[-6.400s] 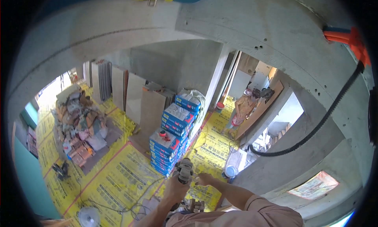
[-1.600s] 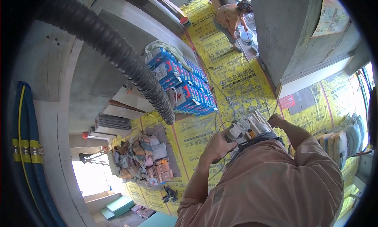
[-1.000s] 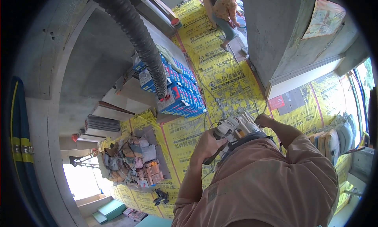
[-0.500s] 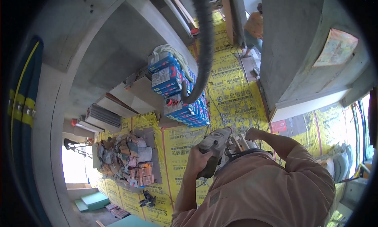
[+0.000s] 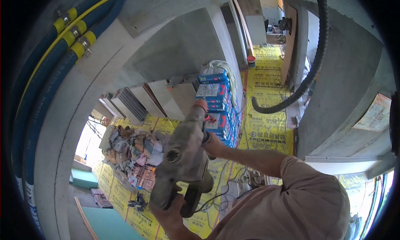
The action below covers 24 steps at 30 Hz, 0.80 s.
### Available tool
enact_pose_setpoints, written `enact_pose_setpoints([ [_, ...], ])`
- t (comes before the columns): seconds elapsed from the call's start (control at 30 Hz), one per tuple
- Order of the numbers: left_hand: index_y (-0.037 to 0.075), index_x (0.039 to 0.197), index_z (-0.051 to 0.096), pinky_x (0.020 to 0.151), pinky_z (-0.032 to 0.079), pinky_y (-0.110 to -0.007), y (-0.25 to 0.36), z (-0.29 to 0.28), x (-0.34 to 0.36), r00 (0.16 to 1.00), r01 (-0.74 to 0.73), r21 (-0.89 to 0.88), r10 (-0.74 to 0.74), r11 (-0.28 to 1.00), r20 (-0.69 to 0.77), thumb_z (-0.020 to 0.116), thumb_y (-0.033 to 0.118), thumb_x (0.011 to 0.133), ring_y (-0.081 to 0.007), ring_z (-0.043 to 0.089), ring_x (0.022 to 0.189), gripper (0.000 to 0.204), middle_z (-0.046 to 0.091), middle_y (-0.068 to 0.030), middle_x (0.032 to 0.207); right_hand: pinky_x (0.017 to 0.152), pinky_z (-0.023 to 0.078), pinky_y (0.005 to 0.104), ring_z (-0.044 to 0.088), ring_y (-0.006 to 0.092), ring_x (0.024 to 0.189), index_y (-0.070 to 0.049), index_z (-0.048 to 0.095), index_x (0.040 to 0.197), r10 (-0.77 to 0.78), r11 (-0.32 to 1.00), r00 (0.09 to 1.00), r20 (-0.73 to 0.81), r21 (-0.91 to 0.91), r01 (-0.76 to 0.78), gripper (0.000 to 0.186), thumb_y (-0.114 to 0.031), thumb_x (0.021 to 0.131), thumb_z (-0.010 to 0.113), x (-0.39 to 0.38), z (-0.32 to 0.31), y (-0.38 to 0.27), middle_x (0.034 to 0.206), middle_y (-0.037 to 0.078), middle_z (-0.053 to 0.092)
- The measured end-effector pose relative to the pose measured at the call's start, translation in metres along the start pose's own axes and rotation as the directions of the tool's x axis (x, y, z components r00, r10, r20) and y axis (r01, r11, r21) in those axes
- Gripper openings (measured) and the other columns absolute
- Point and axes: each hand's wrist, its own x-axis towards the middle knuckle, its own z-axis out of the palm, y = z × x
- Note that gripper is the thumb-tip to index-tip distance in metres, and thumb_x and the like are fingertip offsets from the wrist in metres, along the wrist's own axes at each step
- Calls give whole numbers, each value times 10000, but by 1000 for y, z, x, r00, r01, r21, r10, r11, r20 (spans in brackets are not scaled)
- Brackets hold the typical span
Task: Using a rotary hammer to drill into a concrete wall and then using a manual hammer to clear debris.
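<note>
A dusty grey rotary hammer point(image 5: 183, 150) is raised in front of me, tilted, with its reddish-tipped nose point(image 5: 201, 105) pointing up and away. My left hand point(image 5: 170, 213) is closed around the rear handle at its lower end. My right hand point(image 5: 213, 145) grips the side handle near the front of the body; the tool hides part of those fingers. I cannot make out a bit in the nose. A black cable point(image 5: 208, 204) trails near the lower end of the tool.
A bent ribbed steel bar point(image 5: 308, 84) hangs down ahead on the right. Blue hoses point(image 5: 62, 73) run along the left. Stacked blue boxes point(image 5: 213, 96), leaning panels point(image 5: 162, 98) and a rubble heap point(image 5: 131, 146) stand beyond. Yellow printed sheeting point(image 5: 266, 127) covers the floor.
The rotary hammer has risen from beside my body to in front of me. My right hand, apart from it before, now holds its side handle. The view has shifted.
</note>
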Motion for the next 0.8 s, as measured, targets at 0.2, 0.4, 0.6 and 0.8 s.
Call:
enact_pose_setpoints([
  [0.2, 31, 1133, 592, 565, 426, -329, -45, 12, 5, 989, 37, -840, -138, 542, -45, 647, 217, 852, -190, 501, 607, 341, 599, -116, 841, 725, 540, 467, 688, 375, 789, -54, 698, 863, -276, 619, 961, -4, -766, 175, 190, -225, 779, 699, 41, -59, -159, 796, 209, 688],
  [0.4, 117, 1054, 570, 643, 403, -329, -50, 79, 49, 975, 211, -968, -103, 140, 197, 603, 245, 920, -175, 451, 672, 187, 563, -77, 884, 749, 556, 494, 692, 415, 821, 19, 693, 832, -354, 192, 935, 12, -978, 85, 255, -221, 749, 683, 42, -109, -236, 839, 256, 691],
  [0.6, 121, 1005, 551, 638, 401, -339, -50, 116, 68, 957, 281, -958, -83, 51, 277, 583, 250, 931, -162, 445, 650, 152, 546, -45, 850, 716, 541, 482, 681, 407, 779, -29, 691, 891, -322, 15, 947, -19, -1000, -15, 227, -230, 787, 686, 46, -138, -247, 786, 222, 681],
  [0.8, 125, 1005, 549, 645, 384, -334, -47, 114, 69, 953, 301, -954, -47, -2, 301, 578, 258, 934, -154, 415, 635, 153, 545, -39, 837, 740, 537, 489, 690, 405, 784, -14, 684, 865, -297, -36, 955, -19, -999, -31, 230, -229, 785, 688, 40, -129, -264, 788, 218, 687],
])
